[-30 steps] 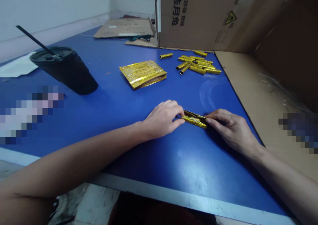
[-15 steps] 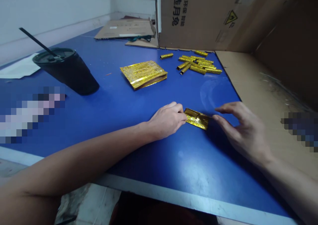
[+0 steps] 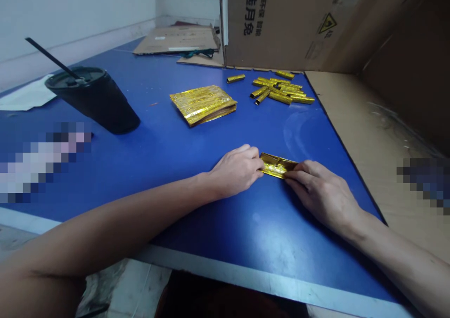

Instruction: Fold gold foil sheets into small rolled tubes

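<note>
A small gold foil sheet [image 3: 276,165], partly folded, lies on the blue table [image 3: 183,135] between my two hands. My left hand [image 3: 236,169] pinches its left end with curled fingers. My right hand [image 3: 321,194] rests on its right end, fingertips pressed down on the foil. Farther back lies a flat stack of gold foil sheets [image 3: 203,103]. Behind that, a heap of several rolled gold foil tubes [image 3: 281,91] sits near the cardboard box.
A black cup with a straw [image 3: 93,98] stands at the left. A large cardboard box [image 3: 281,23] rises at the back, and flat cardboard [image 3: 369,135] covers the right side. White paper [image 3: 24,98] lies at the far left. The table's front edge runs just below my arms.
My right hand lifted off the foil with fingers spread half a second ago, then came back down onto its right end. The left hand stayed at the left end.
</note>
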Available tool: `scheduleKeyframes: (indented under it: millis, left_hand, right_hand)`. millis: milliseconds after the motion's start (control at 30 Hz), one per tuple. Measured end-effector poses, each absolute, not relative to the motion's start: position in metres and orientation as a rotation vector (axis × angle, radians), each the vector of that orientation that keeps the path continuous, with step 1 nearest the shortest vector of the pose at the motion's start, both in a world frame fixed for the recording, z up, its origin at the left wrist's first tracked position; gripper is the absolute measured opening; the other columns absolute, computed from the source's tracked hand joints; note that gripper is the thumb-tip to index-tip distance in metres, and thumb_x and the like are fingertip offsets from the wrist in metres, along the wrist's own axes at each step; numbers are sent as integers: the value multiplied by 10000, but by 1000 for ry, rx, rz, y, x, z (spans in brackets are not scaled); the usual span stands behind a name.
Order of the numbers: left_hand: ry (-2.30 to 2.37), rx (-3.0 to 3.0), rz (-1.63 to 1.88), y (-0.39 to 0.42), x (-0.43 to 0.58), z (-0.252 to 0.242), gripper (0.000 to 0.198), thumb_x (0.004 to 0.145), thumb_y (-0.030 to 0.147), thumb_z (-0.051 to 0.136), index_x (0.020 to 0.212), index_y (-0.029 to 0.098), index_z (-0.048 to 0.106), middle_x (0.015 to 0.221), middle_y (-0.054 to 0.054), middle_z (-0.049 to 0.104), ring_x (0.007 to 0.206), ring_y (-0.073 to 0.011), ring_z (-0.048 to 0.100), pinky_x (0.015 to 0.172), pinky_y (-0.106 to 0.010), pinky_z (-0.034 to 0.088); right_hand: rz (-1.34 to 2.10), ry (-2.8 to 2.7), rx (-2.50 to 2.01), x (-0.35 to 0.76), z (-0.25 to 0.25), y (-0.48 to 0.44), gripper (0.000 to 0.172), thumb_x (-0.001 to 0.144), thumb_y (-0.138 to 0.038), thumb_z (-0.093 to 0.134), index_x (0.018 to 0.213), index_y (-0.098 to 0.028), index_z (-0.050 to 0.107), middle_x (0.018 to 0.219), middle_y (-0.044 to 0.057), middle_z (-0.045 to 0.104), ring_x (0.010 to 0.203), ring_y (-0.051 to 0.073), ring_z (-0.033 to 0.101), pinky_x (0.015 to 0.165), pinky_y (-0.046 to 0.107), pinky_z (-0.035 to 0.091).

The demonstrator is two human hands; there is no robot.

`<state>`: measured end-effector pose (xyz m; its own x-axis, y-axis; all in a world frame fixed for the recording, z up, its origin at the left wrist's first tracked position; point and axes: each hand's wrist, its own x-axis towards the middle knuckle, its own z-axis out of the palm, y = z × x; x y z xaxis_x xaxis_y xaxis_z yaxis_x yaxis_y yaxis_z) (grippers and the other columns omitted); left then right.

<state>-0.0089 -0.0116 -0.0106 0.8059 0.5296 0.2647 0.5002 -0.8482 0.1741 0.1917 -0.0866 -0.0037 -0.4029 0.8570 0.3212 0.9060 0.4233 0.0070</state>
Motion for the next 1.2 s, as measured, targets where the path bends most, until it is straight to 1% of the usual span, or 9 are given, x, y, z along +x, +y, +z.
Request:
scheduleKeyframes:
  millis: [200, 400, 567, 633, 700, 933, 1033, 1200]
  left_hand:
    - [843, 2845, 474, -14, -10, -10, 163, 809, 255, 537, 896, 154, 629, 874, -47, 547, 854, -159, 480, 771, -262, 412]
    - [924, 2729, 489, -12, -8, -10, 138, 821, 216, 503, 880, 164, 617, 860, -35, 545, 851, -152, 481, 787, -273, 408]
    - [1046, 2616, 461, -10, -5, -9, 161, 840, 236, 457, 814, 170, 601, 819, -24, 548, 827, -155, 491, 773, -292, 407]
    - [1095, 2594, 430, -11, -5, -8, 166, 840, 242, 450, 796, 172, 593, 803, -20, 546, 810, -158, 495, 755, -295, 407]
    - [1142, 2591, 406, -12, -5, -7, 169, 838, 254, 447, 790, 173, 587, 792, -18, 548, 792, -162, 500, 731, -296, 408]
    - [1330, 2573, 318, -16, -1, 0, 215, 831, 350, 464, 779, 173, 573, 762, -20, 587, 742, -170, 539, 656, -285, 409]
    - [1393, 2552, 296, -16, 1, 2, 230, 816, 386, 482, 771, 178, 572, 742, -17, 596, 708, -167, 552, 618, -273, 405]
    - [1429, 2579, 277, -16, 4, 3, 247, 812, 406, 484, 782, 181, 583, 732, -20, 605, 698, -173, 570, 597, -271, 405]
  right_hand:
    - [-329, -2383, -1544, 193, -7, -83, 220, 862, -224, 420, 800, -152, 619, 748, 57, 591, 685, 176, 535, 606, 283, 432]
    - [-46, -2285, -1685, 193, -7, -78, 213, 868, -234, 393, 733, -173, 547, 720, 46, 553, 669, 165, 525, 599, 278, 418]
    - [57, -2236, -1712, 190, -1, -82, 192, 858, -282, 419, 793, -185, 571, 741, 44, 558, 700, 175, 543, 624, 295, 438]
    - [69, -2225, -1703, 190, -1, -83, 172, 850, -281, 438, 823, -190, 581, 762, 44, 569, 730, 180, 555, 645, 300, 444]
    - [80, -2211, -1710, 190, -1, -83, 165, 847, -265, 437, 814, -192, 581, 759, 42, 575, 731, 180, 561, 645, 297, 444]
    - [131, -2172, -1846, 186, 0, -80, 188, 827, -288, 435, 736, -194, 571, 723, 28, 607, 616, 158, 569, 545, 269, 409]
    - [80, -2159, -1901, 184, 0, -80, 177, 808, -289, 444, 729, -200, 574, 712, 18, 630, 575, 153, 570, 511, 264, 390]
    - [-42, -2193, -1974, 182, -1, -81, 183, 800, -314, 441, 712, -207, 561, 680, 11, 631, 568, 167, 577, 482, 264, 360]
